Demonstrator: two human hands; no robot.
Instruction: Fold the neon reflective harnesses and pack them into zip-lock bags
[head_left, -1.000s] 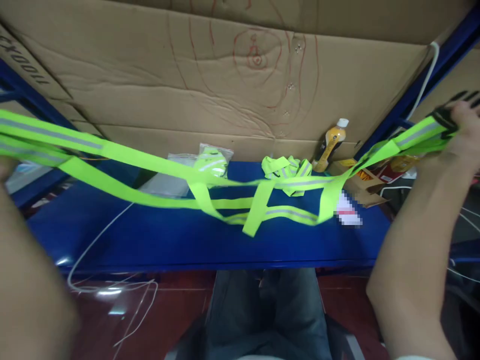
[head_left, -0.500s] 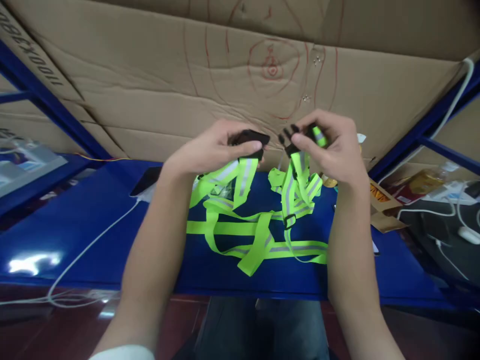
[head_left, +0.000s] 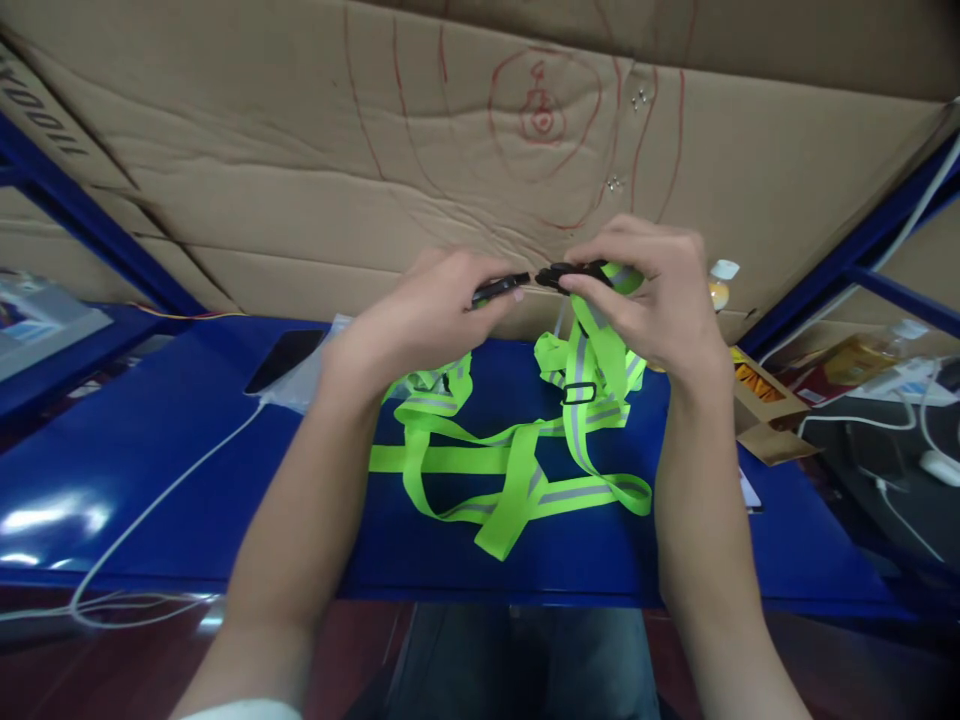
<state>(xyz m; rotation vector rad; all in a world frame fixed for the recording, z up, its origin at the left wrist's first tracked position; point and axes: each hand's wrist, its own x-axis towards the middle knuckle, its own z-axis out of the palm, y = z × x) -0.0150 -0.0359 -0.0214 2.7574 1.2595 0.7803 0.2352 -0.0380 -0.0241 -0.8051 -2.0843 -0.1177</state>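
My left hand (head_left: 442, 300) is closed on the black socket half of a buckle (head_left: 499, 289), seen edge-on. Facing it, my right hand (head_left: 645, 285) pinches the pronged half of the buckle (head_left: 559, 274). A small gap separates the two halves. Neon yellow-green webbing with a grey reflective stripe hangs from the right-hand half. The rest of this reflective strap harness (head_left: 517, 490) lies in loops below my hands, with a black slide adjuster (head_left: 579, 393) on one strap.
The straps lie on a blue shelf (head_left: 172, 420). A dark phone (head_left: 285, 360) with a white cable (head_left: 172, 500) is at the left. An opened cardboard box (head_left: 772, 405) stands at the right, near a small bottle (head_left: 720, 285). Cardboard (head_left: 300, 150) with red drawn lines backs the shelf.
Both buckle halves have turned from showing their flat faces to nearly edge-on. They are closer together and roughly in line. The slide adjuster has risen with the right-hand strap.
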